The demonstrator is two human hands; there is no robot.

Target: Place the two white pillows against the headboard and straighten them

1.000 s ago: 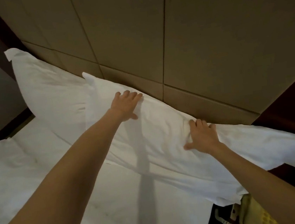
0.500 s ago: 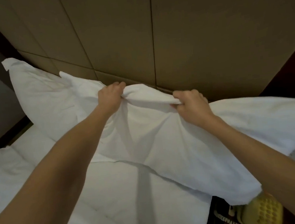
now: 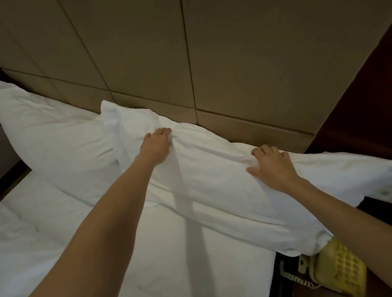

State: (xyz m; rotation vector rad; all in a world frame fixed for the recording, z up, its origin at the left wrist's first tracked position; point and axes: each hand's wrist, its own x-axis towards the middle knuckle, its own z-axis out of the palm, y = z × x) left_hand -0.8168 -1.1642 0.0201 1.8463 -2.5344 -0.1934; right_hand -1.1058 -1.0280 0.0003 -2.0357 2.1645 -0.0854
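Observation:
Two white pillows lie along the tan panelled headboard (image 3: 204, 62). The far pillow (image 3: 49, 135) leans against it at the left. The near pillow (image 3: 218, 184) lies against the headboard's base, and its right end hangs over the bed's edge. My left hand (image 3: 156, 145) clutches bunched fabric near this pillow's top left. My right hand (image 3: 271, 166) presses on its top edge further right, fingers curled into gathered folds. The near pillow's left corner overlaps the far one.
A white sheet (image 3: 53, 237) covers the bed below the pillows. A yellow corded telephone (image 3: 338, 269) sits on a dark nightstand at the lower right, partly under the near pillow's end. A dark wood panel (image 3: 368, 104) flanks the headboard on the right.
The near pillow, lifted by its top edge half a second ago, has come back down against the headboard's base. Both hands have lowered with it and spread further apart.

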